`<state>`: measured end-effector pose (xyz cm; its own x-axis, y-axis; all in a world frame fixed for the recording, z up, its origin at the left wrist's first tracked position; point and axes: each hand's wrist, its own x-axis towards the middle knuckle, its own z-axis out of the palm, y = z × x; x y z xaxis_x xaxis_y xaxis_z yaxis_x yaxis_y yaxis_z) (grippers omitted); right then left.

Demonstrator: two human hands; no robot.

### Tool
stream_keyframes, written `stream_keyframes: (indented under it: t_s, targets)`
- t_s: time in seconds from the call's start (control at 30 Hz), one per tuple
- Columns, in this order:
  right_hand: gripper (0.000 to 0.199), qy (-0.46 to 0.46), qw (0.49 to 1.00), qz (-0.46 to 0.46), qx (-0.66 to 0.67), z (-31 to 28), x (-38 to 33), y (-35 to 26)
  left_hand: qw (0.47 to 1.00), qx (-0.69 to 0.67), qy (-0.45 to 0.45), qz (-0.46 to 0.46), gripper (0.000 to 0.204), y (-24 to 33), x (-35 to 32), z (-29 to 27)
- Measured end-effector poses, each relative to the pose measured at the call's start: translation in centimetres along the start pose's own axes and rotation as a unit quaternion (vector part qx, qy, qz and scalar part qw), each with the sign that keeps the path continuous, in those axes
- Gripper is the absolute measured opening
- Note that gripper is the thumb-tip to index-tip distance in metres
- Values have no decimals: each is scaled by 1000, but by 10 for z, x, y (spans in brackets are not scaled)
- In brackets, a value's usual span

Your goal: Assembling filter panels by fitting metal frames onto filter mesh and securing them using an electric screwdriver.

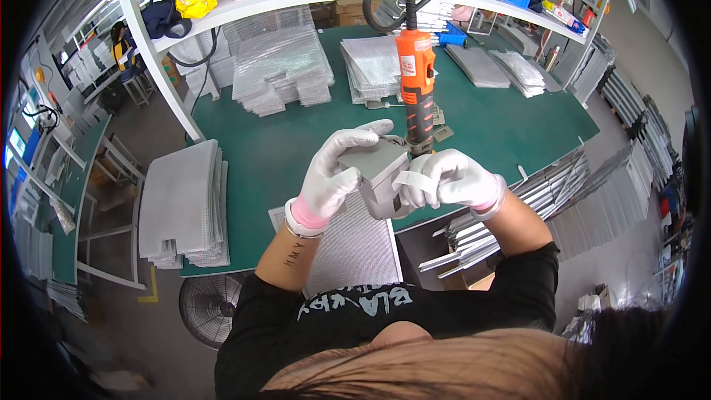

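My left hand, in a white glove, is closed round the left side of a grey box-shaped part, its thumb on the near side and fingers over the far edge. A white strip is pinched between the thumb and fingers of my gloved right hand; its free end lies close to the part's right side. Whether the strip touches the part I cannot tell. Just beyond my hands an orange and black electric screwdriver hangs upright from a coiled cable. Below the part lies a ribbed silver panel.
Stacked silver sheets stand at the back left, at the back middle and at the left edge of the green table. A white shelf crosses above. A fan stands on the floor at left.
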<state>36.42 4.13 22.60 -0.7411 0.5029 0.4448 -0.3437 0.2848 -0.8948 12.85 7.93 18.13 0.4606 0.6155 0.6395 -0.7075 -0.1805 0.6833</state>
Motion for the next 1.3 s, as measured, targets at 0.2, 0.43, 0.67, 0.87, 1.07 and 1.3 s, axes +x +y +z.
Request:
stream_keyframes:
  t_s: [0.2,0.43,0.67,0.87,1.07,1.3]
  targets:
    - [26,-12,1000,15,8,0,-1,0,996,-32,-83,-16,46,2,6,-23]
    - [28,-24,1000,14,-3,14,4,-16,995,-33,-95,-1,44,-6,7,-24]
    - [23,105,989,102,26,25,1,-35,999,-4,-32,-31,56,-5,4,-10]
    - [23,197,956,216,10,26,20,-49,990,129,-48,-4,58,-14,2,-10]
    - [26,250,918,298,-77,21,45,-62,987,157,12,-14,62,-14,-2,15]
    - [40,137,854,384,-323,16,79,-73,956,277,88,40,72,-34,-2,26]
